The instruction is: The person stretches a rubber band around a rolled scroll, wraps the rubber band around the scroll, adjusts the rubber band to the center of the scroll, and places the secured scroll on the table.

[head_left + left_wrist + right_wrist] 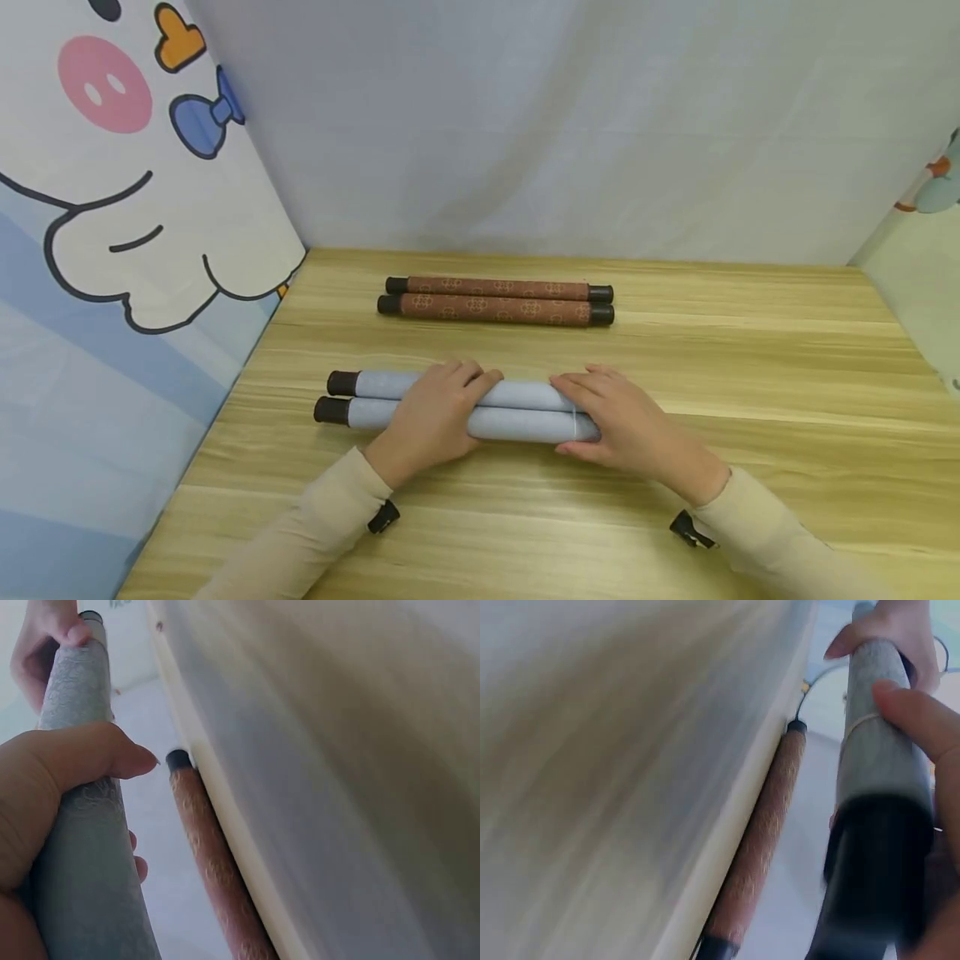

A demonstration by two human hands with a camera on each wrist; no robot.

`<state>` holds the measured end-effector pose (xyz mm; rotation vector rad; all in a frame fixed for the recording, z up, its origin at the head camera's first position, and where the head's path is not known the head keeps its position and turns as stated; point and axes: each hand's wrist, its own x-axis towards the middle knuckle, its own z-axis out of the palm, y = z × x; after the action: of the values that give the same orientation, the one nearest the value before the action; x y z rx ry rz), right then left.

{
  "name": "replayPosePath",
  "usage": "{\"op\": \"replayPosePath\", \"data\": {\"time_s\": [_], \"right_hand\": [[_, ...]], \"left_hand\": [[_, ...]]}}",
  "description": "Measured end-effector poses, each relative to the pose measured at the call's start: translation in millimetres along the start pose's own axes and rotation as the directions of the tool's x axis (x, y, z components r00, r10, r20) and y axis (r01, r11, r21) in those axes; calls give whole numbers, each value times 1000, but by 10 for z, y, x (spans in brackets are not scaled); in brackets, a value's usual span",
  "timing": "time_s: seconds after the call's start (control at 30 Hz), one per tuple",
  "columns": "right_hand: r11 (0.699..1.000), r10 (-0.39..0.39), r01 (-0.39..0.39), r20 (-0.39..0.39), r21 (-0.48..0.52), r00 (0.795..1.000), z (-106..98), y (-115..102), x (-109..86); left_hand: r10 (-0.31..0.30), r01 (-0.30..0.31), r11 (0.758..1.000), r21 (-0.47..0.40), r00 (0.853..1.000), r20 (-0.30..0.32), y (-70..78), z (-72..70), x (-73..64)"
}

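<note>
A pale blue rolled scroll [517,423], two parallel rolls with dark end knobs [332,410], lies crosswise in front of me. My left hand [438,412] grips it left of its middle, the thumb laid over the near roll. Near its right end my right hand [622,417] holds both rolls between thumb and fingers and hides the right knobs in the head view. A thin white band [575,423] circles the rolls beside the right fingers. In the right wrist view a dark end knob [877,862] sticks out past the right thumb, and the band [859,724] shows again.
Behind the blue scroll lies a brown patterned scroll [495,308], also two rolls with black knobs. The wood-grain table [750,350] meets a pale cloth wall [562,167] at the back. A cartoon-printed cloth [172,217] hangs on the left.
</note>
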<state>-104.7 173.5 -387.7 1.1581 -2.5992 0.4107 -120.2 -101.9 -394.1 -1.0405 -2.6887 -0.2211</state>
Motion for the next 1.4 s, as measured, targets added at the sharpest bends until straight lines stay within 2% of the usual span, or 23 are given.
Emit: {"op": "replayPosePath", "data": {"time_s": [0.17,0.27,0.33,0.43,0.57,0.67,0.83,0.93,1.03,1.1,1.27,1.4], "right_hand": [[998,31,-29,29,-55,999,-8,-80,84],[994,73,-71,12,-86,997,-74,-48,107],[993,90,-91,-15,-71,996,-106,-19,98],[993,103,-106,-53,-56,993,-142,43,48],[992,96,-102,-78,-75,992,-170,134,-61],[994,76,-81,-68,-71,995,-154,161,-109],[999,36,-37,-63,-20,997,-42,90,-68],[998,-16,21,-76,63,997,-1,32,2],[993,-42,52,-95,109,995,-66,29,46],[995,-31,39,-93,89,995,-152,61,36],[999,53,-53,-33,0,998,-302,184,-104],[997,74,-75,-29,-15,997,-262,213,-174]], "left_hand": [[-7,8,999,48,1000,-11,83,7,105],[-10,12,997,72,999,-33,24,-57,127],[7,-3,997,72,999,-42,-21,-110,124],[11,-9,997,79,1000,-28,-126,-163,94],[-70,72,995,75,997,-23,-318,-160,-26],[-92,94,995,38,995,-39,-397,-110,-117],[-73,75,996,45,996,-45,-307,-52,-146],[-58,59,997,54,998,-28,-197,-36,-82],[-45,46,998,41,999,-22,-129,-31,-11],[-57,58,997,40,998,-28,-128,-44,5],[-126,127,991,37,992,-30,-213,-95,-41],[-113,114,993,17,993,-36,-232,-121,-53]]}}
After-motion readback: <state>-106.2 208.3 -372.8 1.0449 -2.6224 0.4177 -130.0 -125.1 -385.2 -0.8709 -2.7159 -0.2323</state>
